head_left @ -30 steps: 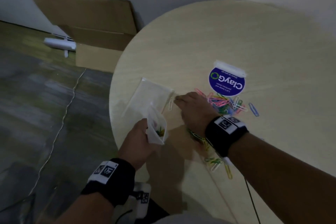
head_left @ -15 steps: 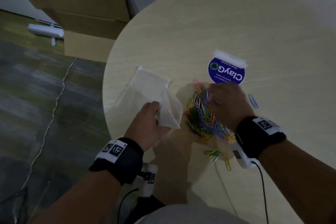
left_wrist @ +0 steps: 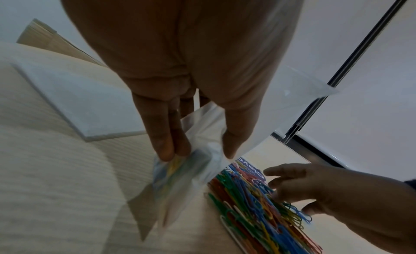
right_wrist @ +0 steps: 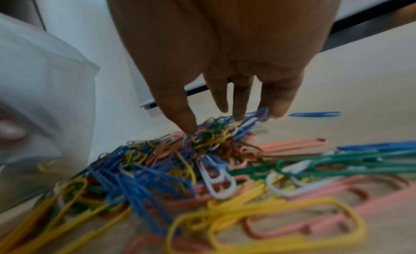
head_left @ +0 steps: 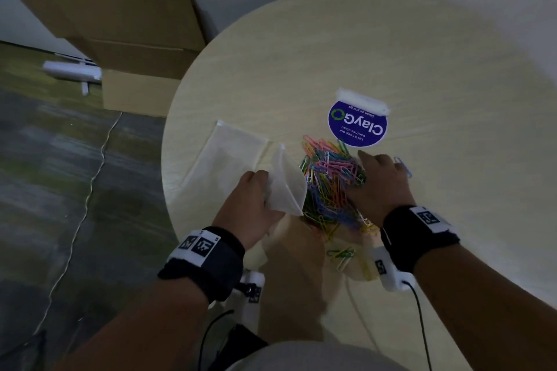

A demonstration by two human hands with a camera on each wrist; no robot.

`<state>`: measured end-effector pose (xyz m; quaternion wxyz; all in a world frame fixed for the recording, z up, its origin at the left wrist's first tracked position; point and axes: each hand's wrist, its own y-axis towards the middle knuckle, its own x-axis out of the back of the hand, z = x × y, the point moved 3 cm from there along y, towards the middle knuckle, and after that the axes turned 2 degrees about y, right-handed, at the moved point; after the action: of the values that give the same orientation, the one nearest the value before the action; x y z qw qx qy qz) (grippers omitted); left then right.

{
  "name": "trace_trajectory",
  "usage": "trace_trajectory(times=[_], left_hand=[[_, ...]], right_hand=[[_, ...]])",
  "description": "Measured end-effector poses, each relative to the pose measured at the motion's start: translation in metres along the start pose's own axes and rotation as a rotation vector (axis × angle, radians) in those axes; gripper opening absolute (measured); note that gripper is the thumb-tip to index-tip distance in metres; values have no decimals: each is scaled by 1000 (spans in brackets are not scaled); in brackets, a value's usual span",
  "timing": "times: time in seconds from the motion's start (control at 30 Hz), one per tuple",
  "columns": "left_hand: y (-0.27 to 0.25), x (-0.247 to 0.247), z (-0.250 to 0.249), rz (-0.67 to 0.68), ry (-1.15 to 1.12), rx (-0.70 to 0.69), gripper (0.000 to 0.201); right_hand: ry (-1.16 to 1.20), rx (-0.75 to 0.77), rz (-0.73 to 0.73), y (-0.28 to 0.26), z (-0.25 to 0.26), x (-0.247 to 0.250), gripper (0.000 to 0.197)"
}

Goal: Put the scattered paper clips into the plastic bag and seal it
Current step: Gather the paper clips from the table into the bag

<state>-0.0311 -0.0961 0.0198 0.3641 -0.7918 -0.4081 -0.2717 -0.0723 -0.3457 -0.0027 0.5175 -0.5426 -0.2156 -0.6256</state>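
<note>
A heap of coloured paper clips point(head_left: 328, 187) lies on the round table point(head_left: 422, 69). My left hand point(head_left: 247, 199) pinches a small clear plastic bag point(head_left: 286, 190) between fingers and thumb, just left of the heap. In the left wrist view the left hand point(left_wrist: 198, 152) grips the bag point(left_wrist: 180, 177), and some coloured clips show through it. My right hand point(head_left: 379, 184) rests on the right side of the heap with straight fingers. The right wrist view shows the right hand point(right_wrist: 231, 119) with its fingertips point(right_wrist: 188, 128) touching the clips point(right_wrist: 202, 151).
A flat stack of clear bags point(head_left: 229, 156) lies left of the held bag. A round blue sticker point(head_left: 357, 126) sits behind the heap. One blue clip point(head_left: 404, 166) lies to the right, a few clips point(head_left: 340, 254) near the front edge. A cardboard box point(head_left: 129, 48) stands on the floor.
My right hand left the bag's mouth, moved right to the clips and pushed them into a denser heap beside the bag. The left hand kept hold of the bag.
</note>
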Motion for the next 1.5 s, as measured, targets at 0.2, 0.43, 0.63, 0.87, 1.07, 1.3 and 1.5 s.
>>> trace_trajectory(times=[0.2, 0.43, 0.63, 0.87, 1.07, 1.3, 1.5], left_hand=[[0, -2, -3, 3, 6, 12, 48], [1, -4, -6, 1, 10, 18, 42], [2, -6, -12, 13, 16, 15, 53], [7, -2, -18, -72, 113, 20, 45], [11, -7, -19, -78, 118, 43, 47], [10, -10, -23, -92, 153, 16, 52], [6, -13, -24, -78, 156, -19, 56]], right_hand=[[-25, -257, -51, -4, -6, 2, 88], [141, -49, 13, -1, -8, -9, 49], [94, 10, 5, -5, -8, 6, 20], [221, 44, -85, -22, -2, 52, 11], [424, 106, -74, -36, 26, 91, 4], [325, 191, -56, -39, 54, 78, 9], [223, 250, -35, -36, 70, 60, 16]])
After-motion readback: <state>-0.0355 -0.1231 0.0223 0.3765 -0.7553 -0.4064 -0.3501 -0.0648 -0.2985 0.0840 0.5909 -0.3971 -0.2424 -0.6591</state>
